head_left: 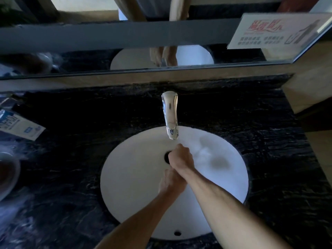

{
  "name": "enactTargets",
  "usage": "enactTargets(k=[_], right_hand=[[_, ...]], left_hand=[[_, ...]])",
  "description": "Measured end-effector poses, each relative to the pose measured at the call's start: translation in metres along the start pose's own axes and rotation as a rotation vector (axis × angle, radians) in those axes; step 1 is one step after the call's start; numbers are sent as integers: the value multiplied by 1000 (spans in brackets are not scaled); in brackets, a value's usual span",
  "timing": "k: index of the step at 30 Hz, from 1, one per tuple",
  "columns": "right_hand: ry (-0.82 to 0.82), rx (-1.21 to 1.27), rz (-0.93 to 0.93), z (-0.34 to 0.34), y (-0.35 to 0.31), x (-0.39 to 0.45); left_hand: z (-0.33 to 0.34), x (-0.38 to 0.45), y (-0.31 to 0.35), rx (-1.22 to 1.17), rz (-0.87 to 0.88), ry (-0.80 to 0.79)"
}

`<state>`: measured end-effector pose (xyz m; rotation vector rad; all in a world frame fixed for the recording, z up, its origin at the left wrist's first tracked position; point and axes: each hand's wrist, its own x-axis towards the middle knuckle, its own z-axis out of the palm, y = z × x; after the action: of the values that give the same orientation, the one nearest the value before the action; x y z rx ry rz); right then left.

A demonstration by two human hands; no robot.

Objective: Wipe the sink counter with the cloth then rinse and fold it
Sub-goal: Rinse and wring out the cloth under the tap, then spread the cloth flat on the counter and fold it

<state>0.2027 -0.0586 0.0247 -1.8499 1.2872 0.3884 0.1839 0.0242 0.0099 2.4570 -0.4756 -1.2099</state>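
Both hands are in the white sink basin (pixel 125 177), below the chrome faucet (pixel 170 114). My right hand (pixel 181 157) is a closed fist over the drain (pixel 167 156). My left hand (pixel 172 182) is also fisted, just below it and partly under the right wrist. A pale, crumpled, blurry cloth (pixel 204 151) trails to the right of the right fist against the basin. Most of it is hidden inside the fists. I cannot make out a water stream. The black marble counter (pixel 71 159) surrounds the basin.
A blue and white paper packet (pixel 19 126) and a round dish (pixel 9 175) sit on the counter at the left edge. A mirror (pixel 125 58) runs along the back wall, with a printed sign (pixel 269 31) at the upper right. A beige wall closes the right side.
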Motion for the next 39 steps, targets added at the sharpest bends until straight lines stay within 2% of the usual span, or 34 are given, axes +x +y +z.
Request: enactTargets(k=[2,4,7,9,12,15,20,22,26,31,34,36,39], right_hand=[[-45,99,2,-2,-1,-1],[-69,336,-27,-2,0,3],[-12,710,59,-21,0,-9],[-45,951,161,-31,8,-18],[-148,1059,198,-30,15,-32],[-151,1068,149,-22,19,-45],[-341,1515,0,-16,39,-72],[-372,1413,-24,-17,44,-83],[-268,1330,-87,-19,49,-99],[-198,1080,-261,-24,49,-118],[-149,1012,-286,-27,52,-125],[-132,918,-288,-33,57,-129],[-73,798,-309,-47,70,-132]], left_hand=[[-7,-3,1,-58,-20,-12],[-18,-1,-5,-207,7,15],[-39,-2,-22,-426,152,19],[-51,-10,-31,-575,236,-18],[-59,-26,-35,-751,311,-6],[-59,-37,-33,-1102,208,-55],[-63,-43,-34,-1324,113,-36],[-64,-46,-38,-1297,115,6],[-58,-48,-48,-1113,126,149],[-56,-71,-47,-1166,191,85],[-52,-87,-39,-1179,239,4],[-44,-96,-30,-1124,265,58],[-29,-106,-18,-1217,298,96]])
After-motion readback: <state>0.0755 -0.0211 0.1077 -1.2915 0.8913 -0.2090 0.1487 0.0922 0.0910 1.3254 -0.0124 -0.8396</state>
